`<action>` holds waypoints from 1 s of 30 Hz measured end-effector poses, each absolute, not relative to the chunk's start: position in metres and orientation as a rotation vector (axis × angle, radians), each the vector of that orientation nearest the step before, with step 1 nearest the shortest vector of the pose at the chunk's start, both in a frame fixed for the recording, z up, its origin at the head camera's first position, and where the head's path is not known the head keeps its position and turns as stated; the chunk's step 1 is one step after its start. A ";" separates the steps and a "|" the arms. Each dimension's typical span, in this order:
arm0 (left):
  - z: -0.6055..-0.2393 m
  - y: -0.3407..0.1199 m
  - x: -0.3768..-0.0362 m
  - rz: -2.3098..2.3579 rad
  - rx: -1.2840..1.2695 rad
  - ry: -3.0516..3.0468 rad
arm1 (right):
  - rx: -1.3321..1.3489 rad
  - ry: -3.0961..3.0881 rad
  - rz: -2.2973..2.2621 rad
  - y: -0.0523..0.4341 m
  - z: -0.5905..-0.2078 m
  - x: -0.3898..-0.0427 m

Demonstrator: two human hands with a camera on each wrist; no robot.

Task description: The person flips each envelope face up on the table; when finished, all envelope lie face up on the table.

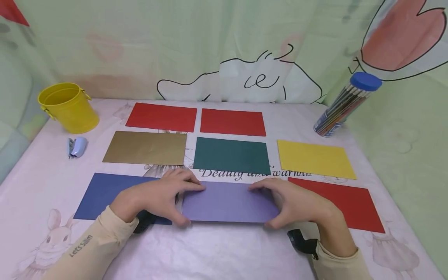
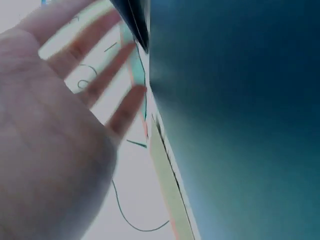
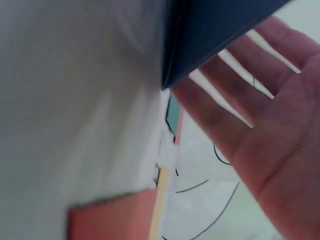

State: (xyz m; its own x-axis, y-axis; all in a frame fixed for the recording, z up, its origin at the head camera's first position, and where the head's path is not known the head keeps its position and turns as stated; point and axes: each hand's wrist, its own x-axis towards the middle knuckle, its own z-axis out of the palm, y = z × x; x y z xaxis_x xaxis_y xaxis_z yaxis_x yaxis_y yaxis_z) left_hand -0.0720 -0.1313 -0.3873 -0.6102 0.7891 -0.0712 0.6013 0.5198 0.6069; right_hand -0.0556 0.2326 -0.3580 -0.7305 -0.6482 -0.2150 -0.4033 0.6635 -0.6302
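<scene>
purple sheet [image 1: 229,202] between both hands, held at ends

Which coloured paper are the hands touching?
The purple sheet, in the front row between the blue sheet and a red sheet. The left hand and right hand hold its ends; the other sheets lie untouched.

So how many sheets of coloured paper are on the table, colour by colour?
Red sheets: 3
Gold sheet: 1
Green sheet: 1
Yellow sheet: 1
Blue sheet: 1
Purple sheet: 1
Total: 8
</scene>
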 end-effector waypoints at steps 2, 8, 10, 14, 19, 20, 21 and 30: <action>-0.386 -0.133 -0.074 0.843 1.204 2.410 | -0.817 2.435 -0.867 0.236 -0.356 -0.055; -0.382 -0.138 -0.080 1.103 1.231 2.374 | -0.725 2.458 -1.021 0.241 -0.348 -0.055; -0.381 -0.138 -0.081 1.178 1.209 2.378 | -0.712 2.493 -1.069 0.242 -0.346 -0.055; -0.383 -0.135 -0.084 1.267 1.233 2.439 | -0.723 2.576 -1.138 0.244 -0.346 -0.056; -0.384 -0.134 -0.084 1.266 1.177 2.487 | -0.724 2.648 -1.142 0.243 -0.352 -0.059; -0.384 -0.134 -0.084 1.257 1.160 2.487 | -0.723 2.653 -1.144 0.243 -0.353 -0.059; -0.384 -0.134 -0.084 1.256 1.158 2.486 | -0.723 2.656 -1.147 0.243 -0.354 -0.060; -0.385 -0.132 -0.084 1.215 1.092 2.484 | -0.673 2.661 -1.164 0.240 -0.355 -0.062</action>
